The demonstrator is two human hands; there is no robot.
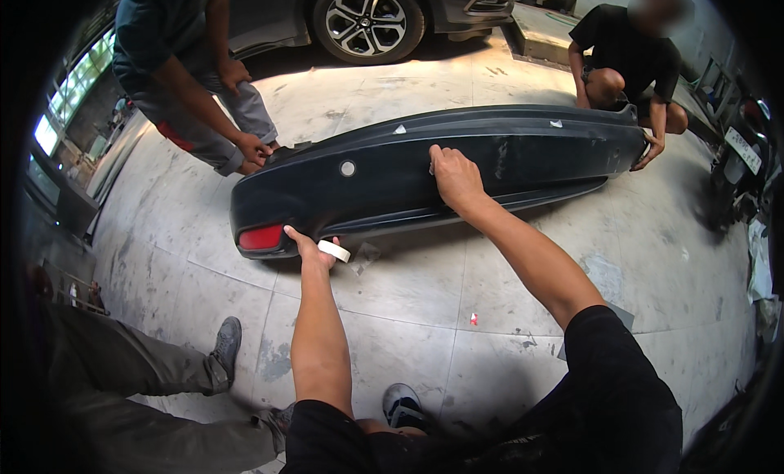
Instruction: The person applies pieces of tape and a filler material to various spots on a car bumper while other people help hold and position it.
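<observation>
A dark car bumper (425, 160) lies across the floor in front of me, with a red reflector (261, 237) at its near left corner. My left hand (310, 245) is at that corner, its thumb against the bumper's edge beside the reflector. A roll of white tape (334, 251) is held in its fingers. My right hand (456, 178) is closed over the middle of the bumper's face; a small pale bit shows at its fingers, too little to name. Two white scraps (399, 129) stick to the upper edge, and a round grey sensor (348, 169) sits on the left half.
A person in grey trousers (196, 106) bends at the bumper's left end; another person (625, 57) squats holding its right end. A third person's legs (155, 351) stand at my left. Behind is a parked car's wheel (367, 23); a motorcycle (739, 164) stands at right.
</observation>
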